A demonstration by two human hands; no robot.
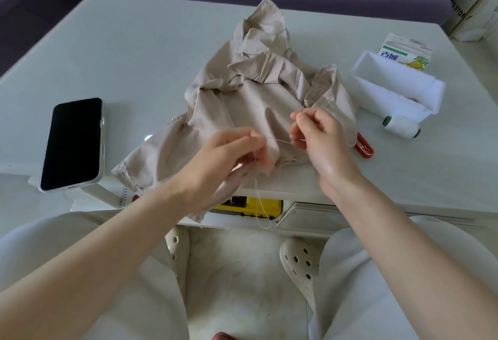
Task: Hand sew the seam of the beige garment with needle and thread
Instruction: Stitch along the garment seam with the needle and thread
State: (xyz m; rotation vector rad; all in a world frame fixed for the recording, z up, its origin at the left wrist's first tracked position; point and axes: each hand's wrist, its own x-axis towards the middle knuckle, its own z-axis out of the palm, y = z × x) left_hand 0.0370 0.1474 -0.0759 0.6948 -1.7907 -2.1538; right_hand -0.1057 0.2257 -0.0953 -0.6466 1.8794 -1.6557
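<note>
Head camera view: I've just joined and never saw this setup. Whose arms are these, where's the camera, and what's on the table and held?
No machine here: a person works bare-handed, and the only camera sits on their head, looking down. The left hand grips the near edge of the beige garment, crumpled on the white table. The right hand pinches a pale thread stretched between the hands; the needle is too small to see. Also on the table: a phone, a white box, a carton, a thread spool and a red tool.
</note>
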